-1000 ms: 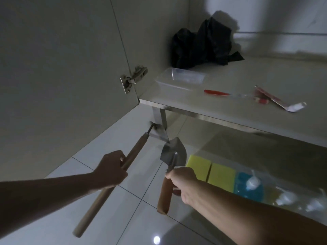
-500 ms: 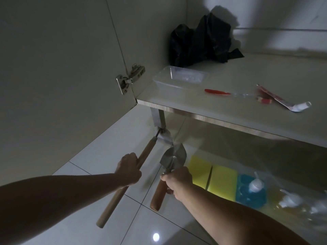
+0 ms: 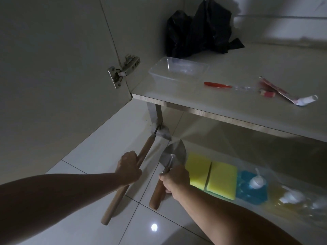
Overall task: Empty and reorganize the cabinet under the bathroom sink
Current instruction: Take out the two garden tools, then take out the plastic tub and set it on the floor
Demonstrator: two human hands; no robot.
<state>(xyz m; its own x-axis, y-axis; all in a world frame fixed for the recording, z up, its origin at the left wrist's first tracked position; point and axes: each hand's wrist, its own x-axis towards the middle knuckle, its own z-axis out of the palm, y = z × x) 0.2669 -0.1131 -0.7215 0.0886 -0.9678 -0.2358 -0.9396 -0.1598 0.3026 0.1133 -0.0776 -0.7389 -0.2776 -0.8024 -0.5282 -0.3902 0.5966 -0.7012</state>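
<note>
Cabinet shelf (image 3: pixel 230 106), a pale laminate board with a wood-grain front edge, spans the upper right of the head view above the white tiled floor (image 3: pixel 92 156). The open cabinet door (image 3: pixel 53 68) stands at the left, joined by a metal hinge (image 3: pixel 123 69).

Items on the shelf:
- A crumpled black plastic bag (image 3: pixel 198 29) at the back corner.
- A clear rectangular plastic container (image 3: pixel 178 71) just in front of the bag.
- A red-handled toothbrush (image 3: pixel 230 86) lying flat, to the right of the container.
- A flattened red-and-white tube (image 3: pixel 290 96) near the toothbrush head.

Items on the floor beneath the shelf edge:
- Two yellow sponges (image 3: pixel 212 175) side by side.
- A clear pouch with blue liquid (image 3: pixel 251 188) just beside them.
- A yellowish pouch (image 3: pixel 292 198) farther right, blurred.

The left hand (image 3: pixel 129 168) grips a long wooden-handled tool (image 3: pixel 123 183), fingers curled round the handle at mid-length. The tool's small metal head (image 3: pixel 161 132) lies against the base of the metal shelf leg (image 3: pixel 155 114); its type cannot be determined.

The right hand (image 3: pixel 175 179) grips a short wooden-handled trowel with a pointed steel blade (image 3: pixel 174 152), fingers wrapped round the handle just below the blade. The blade points up and away, toward the shelf. The two tools are near each other but apart.
</note>
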